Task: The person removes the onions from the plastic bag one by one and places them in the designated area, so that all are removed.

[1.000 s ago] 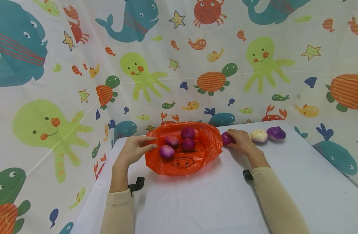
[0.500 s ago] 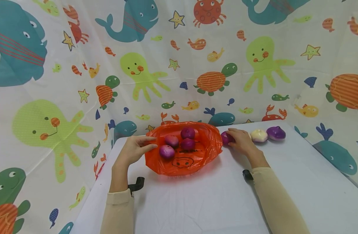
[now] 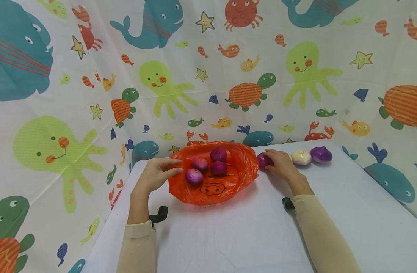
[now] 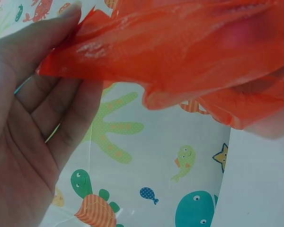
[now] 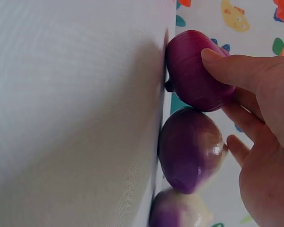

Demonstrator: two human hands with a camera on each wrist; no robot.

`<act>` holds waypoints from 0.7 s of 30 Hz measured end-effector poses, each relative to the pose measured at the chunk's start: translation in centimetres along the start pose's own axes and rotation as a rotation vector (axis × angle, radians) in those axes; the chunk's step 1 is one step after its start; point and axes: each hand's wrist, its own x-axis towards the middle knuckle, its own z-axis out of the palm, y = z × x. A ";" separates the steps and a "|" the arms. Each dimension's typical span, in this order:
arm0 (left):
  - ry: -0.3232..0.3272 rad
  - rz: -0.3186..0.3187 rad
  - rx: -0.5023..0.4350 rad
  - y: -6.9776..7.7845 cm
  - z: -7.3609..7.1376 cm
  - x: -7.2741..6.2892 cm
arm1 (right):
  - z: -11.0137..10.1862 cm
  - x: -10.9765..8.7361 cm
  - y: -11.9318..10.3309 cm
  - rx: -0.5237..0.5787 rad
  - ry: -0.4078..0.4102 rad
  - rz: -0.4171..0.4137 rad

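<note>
An orange-red plastic bag (image 3: 212,195) with a printed pig face lies spread on the white table, its mouth wide. Several purple-red onions (image 3: 194,176) sit in it. At the bag's left side is my left hand (image 3: 155,174); the left wrist view has the bag's edge (image 4: 99,56) between thumb and fingers, with the fingertips hidden behind the film. Just right of the bag, my right hand (image 3: 281,165) holds another purple onion (image 5: 191,75), thumb across its near side. That onion touches a glossy purple-and-white, turnip-like vegetable (image 5: 189,149).
Farther right along the table's back stand a mostly white turnip-like vegetable (image 3: 301,158) and a purple one (image 3: 321,154), side by side. A sea-animal curtain (image 3: 208,68) hangs behind the white table (image 3: 222,239) and along its left side.
</note>
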 end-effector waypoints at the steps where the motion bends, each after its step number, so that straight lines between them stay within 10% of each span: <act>1: 0.000 0.003 -0.001 0.0 0.0 0.0 | 0.0 0.0 -0.1 0.003 -0.002 0.002; 21: 0.000 -0.002 -0.005 -0.1 0.0 0.1 | -1.8 -0.1 -1.6 0.220 0.100 -0.024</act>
